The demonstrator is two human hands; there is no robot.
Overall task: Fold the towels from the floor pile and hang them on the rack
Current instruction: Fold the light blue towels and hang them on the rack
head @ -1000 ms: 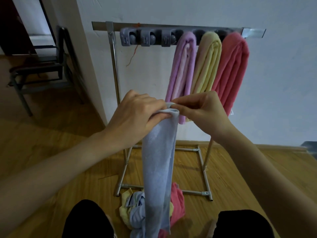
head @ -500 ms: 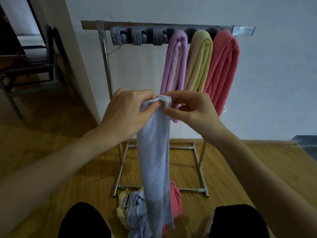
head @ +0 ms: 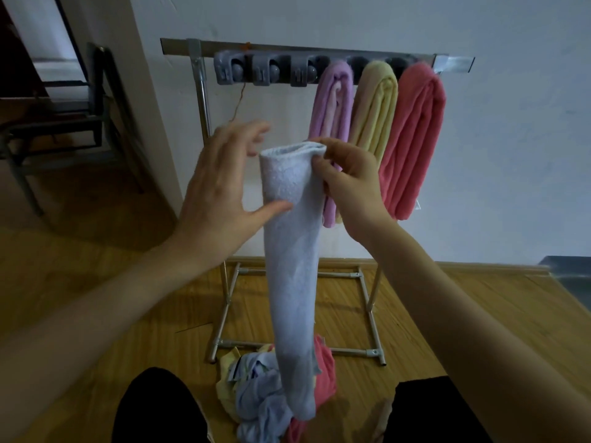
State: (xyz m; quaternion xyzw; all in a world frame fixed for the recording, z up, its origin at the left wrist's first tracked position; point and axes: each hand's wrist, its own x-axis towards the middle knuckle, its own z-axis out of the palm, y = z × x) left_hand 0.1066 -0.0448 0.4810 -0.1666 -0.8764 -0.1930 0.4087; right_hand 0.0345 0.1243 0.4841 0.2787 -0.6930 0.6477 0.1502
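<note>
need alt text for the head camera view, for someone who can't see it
A person's right hand pinches the top of a folded light blue towel hanging down in front of them, while the open left hand touches its side. Behind stands a metal rack holding purple, yellow and pink towels, with a towel pile on the wooden floor.

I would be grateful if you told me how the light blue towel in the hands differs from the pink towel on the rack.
The light blue towel is held up in the air, pinched at its top by the right hand; the pink towel hangs from the rack. The light blue towel is a slim, pale strip reaching down to the floor pile; the pink towel looks thicker and ends well above the floor. Both are folded lengthwise and hang vertically.
</note>
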